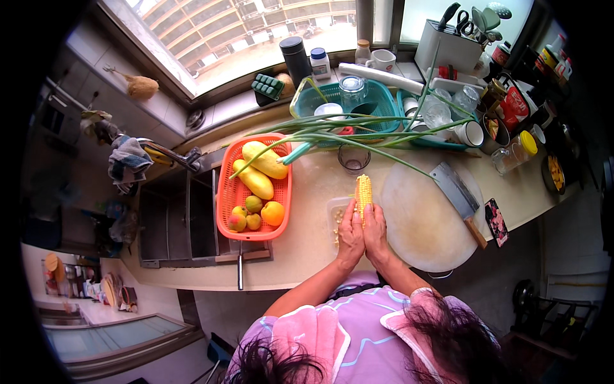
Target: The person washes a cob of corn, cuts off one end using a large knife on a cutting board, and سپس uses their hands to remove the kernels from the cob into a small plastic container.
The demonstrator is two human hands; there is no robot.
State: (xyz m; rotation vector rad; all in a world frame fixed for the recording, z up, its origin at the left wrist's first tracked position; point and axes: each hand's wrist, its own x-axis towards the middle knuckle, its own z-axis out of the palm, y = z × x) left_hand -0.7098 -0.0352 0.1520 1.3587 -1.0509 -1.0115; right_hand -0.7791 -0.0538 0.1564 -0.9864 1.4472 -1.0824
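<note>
An ear of corn (364, 191) stands upright between my two hands, its yellow kernels showing above the fingers. My left hand (351, 235) wraps its lower part from the left, and my right hand (375, 229) closes on it from the right. Below them, partly covered by my left hand, sits a clear plastic tray (334, 206) with loose pale kernels in it. Just right of my hands lies a round cutting board (416, 224), with a cleaver (455, 192) resting on its right side, handle toward me.
An orange basket (224, 211) of yellow and green fruit stands by the sink (164, 221). Long green onions (348, 136) stretch over a teal basket (384, 96). A glass (354, 159) stands beyond the corn. A phone (495, 222) lies right of the cleaver, near jars and cups.
</note>
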